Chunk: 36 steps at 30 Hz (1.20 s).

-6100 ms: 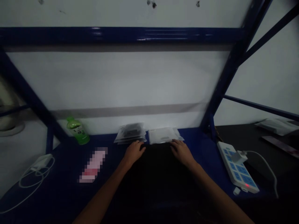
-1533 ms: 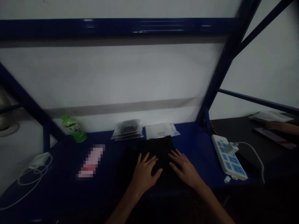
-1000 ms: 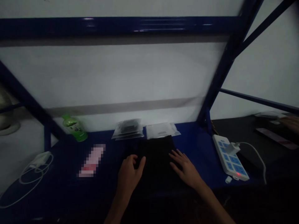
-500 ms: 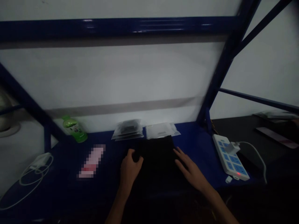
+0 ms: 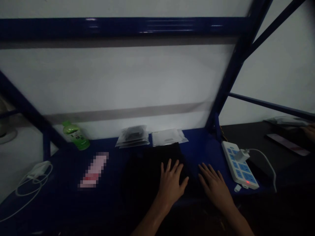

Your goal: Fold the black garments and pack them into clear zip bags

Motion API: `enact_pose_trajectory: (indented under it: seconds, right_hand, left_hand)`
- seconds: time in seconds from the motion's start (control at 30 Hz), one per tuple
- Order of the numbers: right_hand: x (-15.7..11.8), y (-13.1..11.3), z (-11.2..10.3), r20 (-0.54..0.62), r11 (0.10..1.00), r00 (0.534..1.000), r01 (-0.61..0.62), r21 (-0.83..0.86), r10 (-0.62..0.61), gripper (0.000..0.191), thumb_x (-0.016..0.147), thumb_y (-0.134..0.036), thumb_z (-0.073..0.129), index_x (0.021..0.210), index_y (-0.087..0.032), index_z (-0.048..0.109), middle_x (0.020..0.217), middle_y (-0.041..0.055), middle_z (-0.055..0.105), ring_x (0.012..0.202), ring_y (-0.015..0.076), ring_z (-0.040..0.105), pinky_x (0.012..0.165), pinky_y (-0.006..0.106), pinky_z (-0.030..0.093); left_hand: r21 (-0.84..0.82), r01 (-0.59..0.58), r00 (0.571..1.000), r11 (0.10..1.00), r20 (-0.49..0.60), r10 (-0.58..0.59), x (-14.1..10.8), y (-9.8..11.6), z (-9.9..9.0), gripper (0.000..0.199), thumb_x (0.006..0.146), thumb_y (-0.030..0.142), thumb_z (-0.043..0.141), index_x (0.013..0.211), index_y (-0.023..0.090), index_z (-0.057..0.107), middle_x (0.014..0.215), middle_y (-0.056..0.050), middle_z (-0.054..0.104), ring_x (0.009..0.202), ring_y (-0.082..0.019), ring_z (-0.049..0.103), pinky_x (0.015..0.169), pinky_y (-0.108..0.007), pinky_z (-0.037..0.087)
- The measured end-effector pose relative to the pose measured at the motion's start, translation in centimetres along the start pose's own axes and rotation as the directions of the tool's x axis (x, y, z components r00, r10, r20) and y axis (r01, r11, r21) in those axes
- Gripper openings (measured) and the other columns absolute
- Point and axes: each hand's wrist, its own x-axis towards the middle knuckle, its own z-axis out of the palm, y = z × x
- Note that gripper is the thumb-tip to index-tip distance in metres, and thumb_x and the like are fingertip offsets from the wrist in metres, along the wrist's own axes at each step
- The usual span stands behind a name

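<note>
A black cloth-like item (image 5: pixel 147 173) lies on the dark blue table (image 5: pixel 197 144); its edges are hard to make out in the dim light. My left hand (image 5: pixel 172 183) rests on the right part of it, palm down and fingers spread. Just right of the black item, my right hand (image 5: pixel 215 185) is over the table with its fingers apart, holding nothing. Behind the black item lie a stack of clear bags with dark contents (image 5: pixel 134 136) and some pale flat packets (image 5: pixel 168 137).
A green bottle (image 5: pixel 76 136) leans at the back left, near a blurred pink item (image 5: pixel 94 170) and a white cable (image 5: pixel 36 177). At right lies a power strip (image 5: pixel 240 167) with a plugged-in charger. Another person's hand (image 5: pixel 309 131) shows at the far right edge.
My left hand has moved right from the black item's left side and opened flat on it. My right hand has left the item's right edge and shifted right. The black item now spreads wider leftward.
</note>
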Motion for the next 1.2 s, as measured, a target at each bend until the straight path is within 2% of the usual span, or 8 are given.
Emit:
enact_pose_trajectory:
  seconds: [0.13,0.27,0.37,0.5,0.6,0.7,1.03,1.2]
  right_hand:
    - [0.1,0.1,0.1,-0.004,1.0,1.0,-0.008,0.017,0.008,0.052,0.097,-0.044,0.035,0.142,-0.022,0.048,0.149,0.0064,0.046,0.144,0.0306,0.03,0.114,0.059,0.025]
    - [0.8,-0.4,-0.7,0.029,0.993,0.998,-0.059,0.098,0.057,0.052,0.097,-0.046,0.035,0.138,-0.02,0.053,0.147,0.0085,0.049,0.143,0.0336,0.032,0.113,0.062,0.025]
    - [2.3,-2.4,-2.3,0.042,0.966,0.998,-0.049,0.253,0.04,0.051,0.099,-0.049,0.034,0.137,-0.021,0.054,0.145,0.0089,0.051,0.142,0.0303,0.035,0.114,0.059,0.027]
    - [4.9,-6.7,-4.5,0.044,0.898,0.98,0.16,0.41,-0.195,0.05,0.099,-0.049,0.039,0.143,-0.026,0.047,0.15,0.0045,0.045,0.144,0.0241,0.03,0.118,0.05,0.027]
    - [6.1,-8.8,-4.6,0.145,0.863,0.906,0.314,0.396,-0.397,0.056,0.096,-0.053,0.046,0.148,-0.033,0.039,0.156,0.0015,0.035,0.147,0.0274,0.02,0.118,0.056,0.021]
    - [6.4,-9.2,-3.5,0.223,0.854,0.853,0.38,0.356,-0.472,0.059,0.094,-0.056,0.047,0.148,-0.034,0.036,0.157,0.0019,0.032,0.148,0.0297,0.017,0.118,0.06,0.018]
    - [5.7,-8.4,-2.5,0.219,0.854,0.845,0.411,0.32,-0.488,0.058,0.097,-0.052,0.044,0.151,-0.035,0.03,0.158,0.0005,0.028,0.148,0.0287,0.015,0.119,0.059,0.016]
    - [5.7,-8.4,-2.3,0.223,0.856,0.843,0.414,0.31,-0.489,0.057,0.097,-0.053,0.043,0.151,-0.035,0.031,0.158,0.0001,0.029,0.148,0.0277,0.016,0.119,0.057,0.016]
  left_hand:
    - [0.013,-0.022,0.997,1.0,0.073,0.021,-0.3,-0.2,-1.0,0.056,0.095,0.053,0.047,0.144,0.026,0.044,0.154,-0.005,0.039,0.146,-0.036,0.024,0.116,-0.067,0.016]
    - [-0.023,-0.057,0.989,0.998,0.133,0.06,-0.6,-1.2,-3.7,0.062,0.096,0.057,0.044,0.149,0.027,0.036,0.157,-0.006,0.032,0.146,-0.031,0.025,0.117,-0.06,0.02]
    - [0.028,-0.023,0.996,0.999,0.086,0.02,-1.0,-3.8,-6.2,0.054,0.1,0.053,0.036,0.149,0.029,0.035,0.157,-0.004,0.032,0.146,-0.027,0.025,0.119,-0.055,0.02]
    - [0.188,0.077,0.995,0.979,0.044,-0.087,-2.1,-8.7,-8.4,0.054,0.101,0.052,0.035,0.148,0.027,0.038,0.156,-0.006,0.034,0.146,-0.03,0.025,0.117,-0.057,0.021]
    - [0.27,0.091,0.989,0.958,0.09,-0.12,-3.2,-11.6,-8.5,0.057,0.099,0.055,0.037,0.15,0.028,0.036,0.156,-0.008,0.033,0.145,-0.034,0.026,0.114,-0.061,0.023]
    - [0.298,0.075,0.986,0.952,0.117,-0.114,-4.1,-12.8,-8.0,0.058,0.099,0.055,0.037,0.151,0.029,0.032,0.157,-0.008,0.031,0.145,-0.034,0.025,0.114,-0.061,0.024]
    - [0.245,0.082,0.994,0.966,0.049,-0.097,-4.0,-12.7,-8.0,0.053,0.099,0.05,0.042,0.148,0.029,0.039,0.154,-0.009,0.039,0.142,-0.033,0.033,0.113,-0.058,0.03]
    - [0.145,0.064,0.988,0.987,-0.145,-0.043,0.4,-13.0,-8.5,0.036,0.099,0.032,0.047,0.131,0.022,0.059,0.134,-0.007,0.061,0.125,-0.023,0.055,0.106,-0.04,0.044]
